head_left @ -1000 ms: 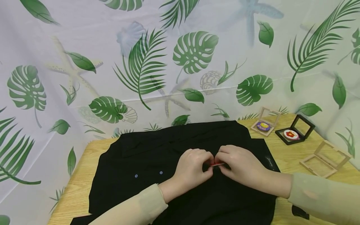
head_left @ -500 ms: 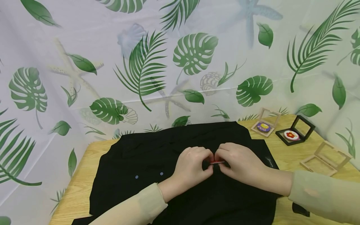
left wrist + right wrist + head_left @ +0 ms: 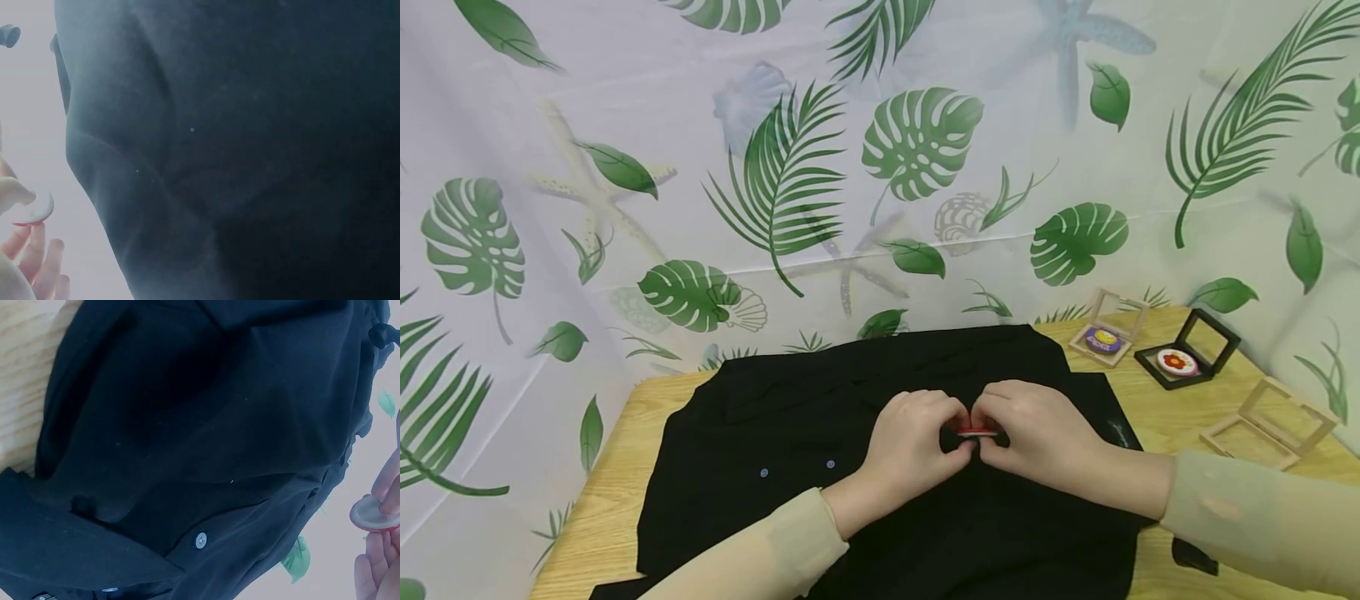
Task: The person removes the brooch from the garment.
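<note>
In the head view a small round badge (image 3: 977, 432) with a red edge is held nearly flat between both hands, over a black shirt (image 3: 865, 383). My left hand (image 3: 917, 440) pinches its left side, fingers above and thumb below. From the right, my right hand (image 3: 1041, 432) pinches the other side the same way, and the fingertips of both hands meet at the badge. The left wrist view catches the badge's pale face (image 3: 41, 207) and red rim at its left edge. Its whitish disc (image 3: 371, 515) also shows under a thumb in the right wrist view. The badge's front is mostly hidden.
Right of the shirt, on the wooden table (image 3: 1172, 417), stand three opened display cases. A tan case (image 3: 1093, 354) holds a purple and yellow badge, a black case (image 3: 1168, 379) a red-flower badge; another tan case (image 3: 1255, 442) is see-through. A dark object (image 3: 1193, 557) lies near the right forearm.
Both hands have risen slightly with the badge, and it lies more level than before. The left thumb has slid a little to the right beneath it. The shirt and cases have stayed put.
</note>
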